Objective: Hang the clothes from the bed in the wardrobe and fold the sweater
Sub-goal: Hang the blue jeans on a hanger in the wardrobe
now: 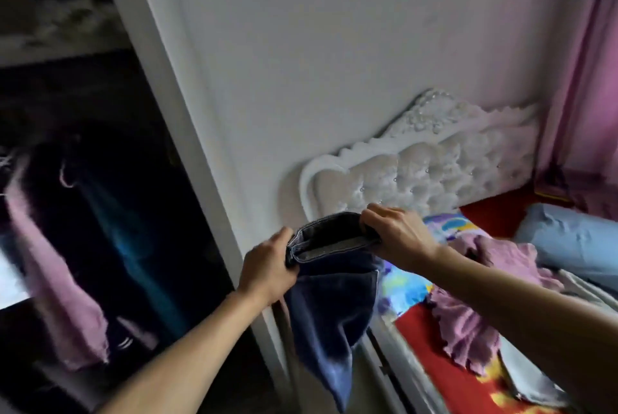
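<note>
A pair of dark blue jeans (329, 306) hangs in front of me, between the wardrobe and the bed. My left hand (267, 269) grips the left end of the waistband and my right hand (398, 236) grips the right end, holding it stretched open. The legs dangle down toward the floor. A crumpled mauve sweater (475, 310) lies on the bed (431, 350) to the right. The open wardrobe (100, 213) on the left is dark inside, with a pink garment (57, 280) and dark clothes hanging there.
The wardrobe's white frame (200, 162) stands just left of the jeans. A white tufted headboard (434, 166) leans on the wall. A light blue pillow (575, 239), a grey cloth (531, 373) and colourful bedding lie on the bed. Pink curtains (588, 79) hang at the far right.
</note>
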`<state>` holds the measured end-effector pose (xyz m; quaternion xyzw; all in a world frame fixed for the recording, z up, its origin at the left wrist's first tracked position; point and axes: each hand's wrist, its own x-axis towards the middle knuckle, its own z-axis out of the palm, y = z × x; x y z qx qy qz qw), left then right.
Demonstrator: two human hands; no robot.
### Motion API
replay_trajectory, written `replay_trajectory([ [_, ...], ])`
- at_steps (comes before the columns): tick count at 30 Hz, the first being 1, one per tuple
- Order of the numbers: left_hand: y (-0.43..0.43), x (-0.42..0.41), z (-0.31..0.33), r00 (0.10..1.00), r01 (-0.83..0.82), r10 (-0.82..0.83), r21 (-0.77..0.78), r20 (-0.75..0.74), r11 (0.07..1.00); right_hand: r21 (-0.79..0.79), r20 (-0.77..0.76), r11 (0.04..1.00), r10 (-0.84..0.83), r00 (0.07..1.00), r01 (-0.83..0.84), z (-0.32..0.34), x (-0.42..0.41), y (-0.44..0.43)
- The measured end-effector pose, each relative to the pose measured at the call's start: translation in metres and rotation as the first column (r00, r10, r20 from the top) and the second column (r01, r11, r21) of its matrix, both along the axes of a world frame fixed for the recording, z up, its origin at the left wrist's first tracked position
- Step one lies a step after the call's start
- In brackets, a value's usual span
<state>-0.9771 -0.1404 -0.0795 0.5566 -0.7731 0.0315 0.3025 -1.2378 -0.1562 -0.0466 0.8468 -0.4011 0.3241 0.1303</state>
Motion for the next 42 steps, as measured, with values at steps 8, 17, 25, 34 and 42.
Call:
replay_trajectory([
  [8, 0.075, 0.148, 0.043, 0.964, -0.265, 0.264, -0.106, -0.024, 0.958, -0.104, -0.051, 0.969, 0.219, 0.974, -0.223, 0.044, 0.161, 0.014],
  [17, 0.099, 0.295, 0.056, 0.939, -0.339, 0.334, -0.053, -0.085, 0.939, -0.050, -0.094, 0.963, 0.258, 0.961, -0.264, 0.041, 0.323, -0.005],
  [25, 0.068, 0.382, 0.077, 0.964, -0.261, 0.257, -0.061, -0.065, 0.963, 0.364, -0.088, 0.922, 0.175, 0.981, -0.131, 0.058, 0.421, -0.050],
  [34, 0.000, 0.450, 0.065, 0.967, -0.255, 0.256, -0.060, 0.009, 0.965, 0.331, 0.129, 0.940, -0.130, 0.983, 0.081, 0.125, 0.488, -0.165],
  [42, -0.088, 0.490, 0.090, 0.943, -0.273, 0.297, -0.166, 0.146, 0.948, 0.441, 0.316, 0.879, -0.343, 0.885, 0.183, 0.154, 0.550, -0.309],
])
